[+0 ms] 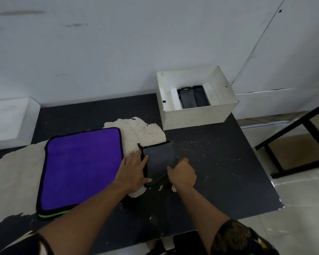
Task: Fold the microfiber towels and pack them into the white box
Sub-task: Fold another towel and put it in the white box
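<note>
Purple towel stack [81,168] beside flat left hand [133,172]; right hand [182,173] curled round grey towel [159,159].

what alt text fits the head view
A person folds a grey towel on a dark table, left hand flat at its edge, right hand gripping its other edge. A purple towel lies left; the white box behind holds folded towels.

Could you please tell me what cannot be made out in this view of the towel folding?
- Head view: the right hand hides its own curled fingertips, so its grip on the grey towel is unclear.
- Head view: the towels under the purple towel; only their edges show.
- Head view: the front wall of the white box hides its near floor, so the packed towels cannot be counted.
</note>
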